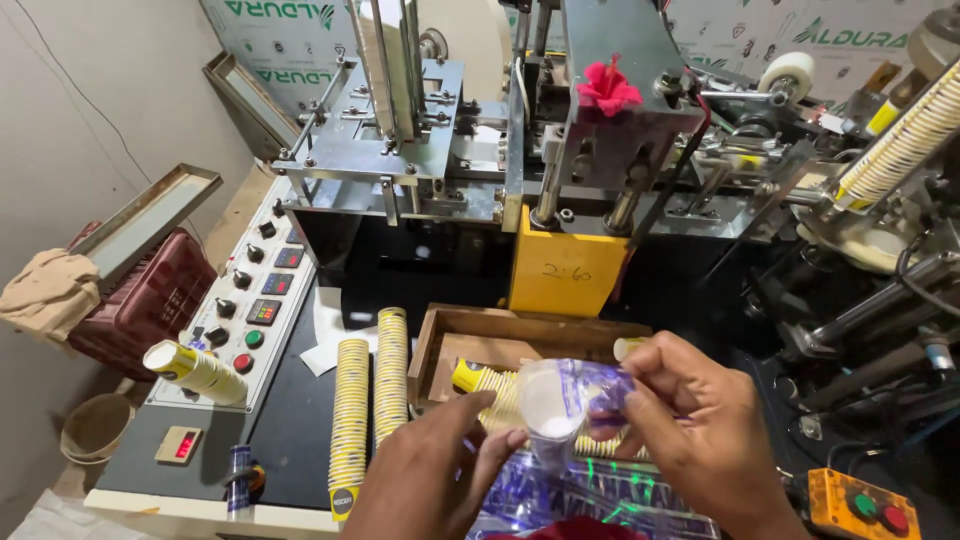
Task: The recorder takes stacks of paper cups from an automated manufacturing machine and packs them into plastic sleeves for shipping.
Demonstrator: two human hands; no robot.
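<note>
1. The bag (572,395), a clear plastic sleeve with purple print, is held in the air between both hands, low in the middle of the view, just in front of a wooden tray (440,335).
2. The right hand (700,430) is closed on the bag's right side, thumb and fingers pinching the film. The left hand (430,470) has its fingertips curled against the bag's lower left edge, a light pinch and not a full fist.
3. The bag's mouth appears to face the left hand, showing a pale round opening. To do this well, I judge the film should be kept taut between the two pinches so the mouth stays round and does not collapse.
4. Behind the bag, a stack of yellow-and-white paper cups (490,390) lies on its side in the tray; holding the bag level with it would suit that stack.
5. Two longer cup stacks (368,400) lie on the dark table left of the tray, and a short one (195,372) rests on the control panel (262,300).
6. More printed film (590,495) lies below the hands.
7. Beyond stands the cup machine, with a red flower (607,88) on top.
</note>
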